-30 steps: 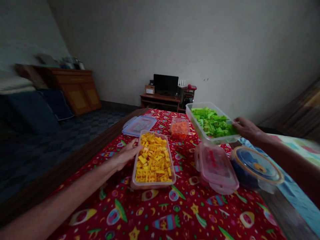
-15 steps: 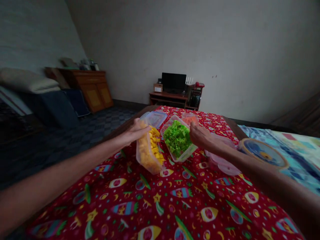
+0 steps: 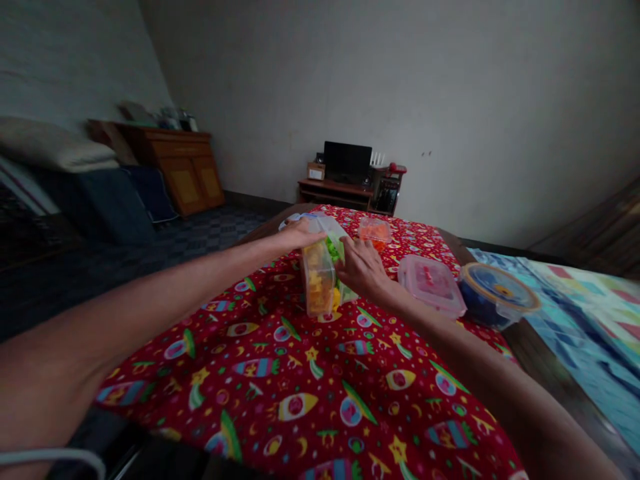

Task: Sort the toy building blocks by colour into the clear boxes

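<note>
- Left hand [image 3: 300, 235]: curled over the upper edge of the yellow-brick container [image 3: 319, 283], gripping it from the left side.
- Yellow-brick container: clear plastic, tipped up on its edge so the open face points to the right. Its lower end touches the tablecloth [image 3: 310, 387].
- Right hand [image 3: 361, 268]: palm and fingers pressed flat against the outer wall of the green-brick container [image 3: 334, 250], holding it from the right side.
- Green-brick container: clear plastic, also tipped on edge, set face to face against the yellow-brick container. Only a narrow strip of green bricks shows between the 2 hands.
- Both containers sit near the middle of the table, over the red patterned tablecloth.
- Orange-brick container [image 3: 375, 231]: lies flat just beyond the right hand, apart from it.
- Pink-lidded box [image 3: 431, 285]: closed, to the right of the right hand, on the tablecloth.
- Blue round container [image 3: 495, 295]: closed with an orange-rimmed lid, just beside the pink-lidded box, at the table's right edge.
- Clear lid [image 3: 295, 219]: partly hidden behind the left hand.
- Background: wooden cabinet [image 3: 180, 170] at left, monitor [image 3: 347, 161] on a low stand against the far wall.
</note>
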`<state>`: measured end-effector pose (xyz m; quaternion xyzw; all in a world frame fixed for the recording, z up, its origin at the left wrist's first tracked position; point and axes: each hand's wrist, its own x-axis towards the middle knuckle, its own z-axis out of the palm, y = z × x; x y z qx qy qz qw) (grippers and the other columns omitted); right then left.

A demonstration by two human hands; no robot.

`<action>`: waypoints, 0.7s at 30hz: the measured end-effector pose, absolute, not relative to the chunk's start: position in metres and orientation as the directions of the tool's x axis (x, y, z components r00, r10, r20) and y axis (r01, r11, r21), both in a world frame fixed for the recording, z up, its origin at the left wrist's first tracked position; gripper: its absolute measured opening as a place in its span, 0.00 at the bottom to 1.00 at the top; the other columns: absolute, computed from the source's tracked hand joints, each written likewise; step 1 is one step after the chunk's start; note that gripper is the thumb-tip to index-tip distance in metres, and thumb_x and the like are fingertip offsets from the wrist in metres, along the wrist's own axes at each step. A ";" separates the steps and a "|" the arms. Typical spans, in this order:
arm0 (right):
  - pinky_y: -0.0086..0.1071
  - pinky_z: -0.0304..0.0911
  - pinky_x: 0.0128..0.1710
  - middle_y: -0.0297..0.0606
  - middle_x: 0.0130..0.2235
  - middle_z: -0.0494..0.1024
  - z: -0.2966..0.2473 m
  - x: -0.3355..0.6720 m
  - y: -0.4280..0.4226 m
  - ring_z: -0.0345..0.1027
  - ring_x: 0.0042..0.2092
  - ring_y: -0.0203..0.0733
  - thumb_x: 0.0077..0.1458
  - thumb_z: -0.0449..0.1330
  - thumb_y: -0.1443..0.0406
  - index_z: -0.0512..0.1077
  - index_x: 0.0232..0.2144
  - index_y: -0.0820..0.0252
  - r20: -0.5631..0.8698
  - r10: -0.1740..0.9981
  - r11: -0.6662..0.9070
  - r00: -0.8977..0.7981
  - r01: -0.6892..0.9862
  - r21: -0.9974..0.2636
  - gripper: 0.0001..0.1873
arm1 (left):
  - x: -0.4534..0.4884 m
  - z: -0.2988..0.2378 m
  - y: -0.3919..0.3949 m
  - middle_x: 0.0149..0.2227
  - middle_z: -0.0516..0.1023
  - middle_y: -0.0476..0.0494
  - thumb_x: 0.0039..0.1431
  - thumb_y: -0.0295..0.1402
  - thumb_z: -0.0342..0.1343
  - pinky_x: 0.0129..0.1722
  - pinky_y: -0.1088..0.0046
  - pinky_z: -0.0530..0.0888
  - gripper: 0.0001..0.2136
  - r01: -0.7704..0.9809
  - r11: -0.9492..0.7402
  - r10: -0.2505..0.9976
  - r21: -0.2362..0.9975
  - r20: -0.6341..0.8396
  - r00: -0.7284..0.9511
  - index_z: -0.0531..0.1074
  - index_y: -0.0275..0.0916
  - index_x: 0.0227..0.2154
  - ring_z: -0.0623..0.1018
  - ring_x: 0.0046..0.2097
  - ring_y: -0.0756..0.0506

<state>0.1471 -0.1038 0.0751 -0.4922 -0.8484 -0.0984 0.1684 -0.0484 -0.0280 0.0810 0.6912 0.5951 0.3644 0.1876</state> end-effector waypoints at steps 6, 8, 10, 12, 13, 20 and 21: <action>0.46 0.59 0.49 0.55 0.49 0.70 0.052 0.155 -0.098 0.61 0.51 0.54 0.59 0.48 0.69 0.67 0.53 0.65 0.564 0.700 0.521 -0.438 0.853 0.016 0.20 | -0.040 0.056 -0.081 0.61 0.64 0.29 0.55 0.46 0.56 0.55 0.58 0.69 0.33 0.581 -0.252 0.935 0.774 0.350 -0.061 0.58 0.35 0.60 0.70 0.58 0.34; 0.46 0.60 0.49 0.54 0.49 0.70 0.050 0.155 -0.102 0.60 0.51 0.54 0.59 0.49 0.68 0.68 0.52 0.64 0.582 0.681 0.528 -0.444 0.849 0.030 0.20 | -0.029 0.038 -0.106 0.65 0.56 0.30 0.53 0.48 0.58 0.59 0.55 0.64 0.40 0.525 -0.383 0.902 0.760 0.431 0.035 0.49 0.38 0.64 0.63 0.63 0.34; 0.46 0.60 0.49 0.53 0.49 0.70 0.049 0.154 -0.106 0.61 0.51 0.54 0.59 0.50 0.68 0.69 0.52 0.63 0.587 0.666 0.539 -0.460 0.841 0.047 0.20 | -0.017 0.022 -0.126 0.68 0.46 0.30 0.46 0.47 0.64 0.62 0.52 0.59 0.49 0.546 -0.430 0.852 0.719 0.523 -0.018 0.42 0.40 0.66 0.54 0.66 0.32; 0.46 0.60 0.50 0.52 0.51 0.69 0.049 0.152 -0.107 0.61 0.52 0.54 0.60 0.50 0.68 0.68 0.53 0.62 0.596 0.646 0.558 -0.478 0.828 0.059 0.20 | -0.007 0.012 -0.138 0.69 0.42 0.32 0.45 0.42 0.66 0.64 0.52 0.55 0.51 0.605 -0.410 0.821 0.683 0.565 -0.082 0.40 0.42 0.66 0.49 0.68 0.32; 0.46 0.60 0.50 0.52 0.51 0.69 0.048 0.153 -0.107 0.60 0.52 0.54 0.60 0.50 0.67 0.68 0.54 0.62 0.600 0.638 0.566 -0.483 0.822 0.060 0.20 | -0.004 0.011 -0.140 0.69 0.42 0.32 0.45 0.40 0.67 0.64 0.52 0.55 0.51 0.634 -0.396 0.811 0.665 0.577 -0.098 0.40 0.43 0.66 0.49 0.68 0.33; 0.48 0.59 0.53 0.52 0.55 0.67 0.038 0.165 -0.091 0.60 0.55 0.54 0.60 0.52 0.63 0.68 0.53 0.60 0.648 0.628 0.554 -0.431 0.832 0.016 0.20 | -0.015 0.022 -0.134 0.68 0.48 0.36 0.49 0.29 0.60 0.65 0.59 0.57 0.43 0.799 -0.346 0.757 0.492 0.649 -0.072 0.44 0.41 0.66 0.55 0.67 0.36; 0.48 0.59 0.53 0.52 0.55 0.68 0.037 0.166 -0.089 0.60 0.56 0.54 0.61 0.52 0.63 0.68 0.53 0.59 0.652 0.627 0.554 -0.427 0.833 0.013 0.20 | -0.019 0.022 -0.133 0.69 0.47 0.37 0.50 0.29 0.59 0.65 0.60 0.57 0.42 0.816 -0.341 0.749 0.468 0.660 -0.065 0.45 0.40 0.66 0.55 0.67 0.36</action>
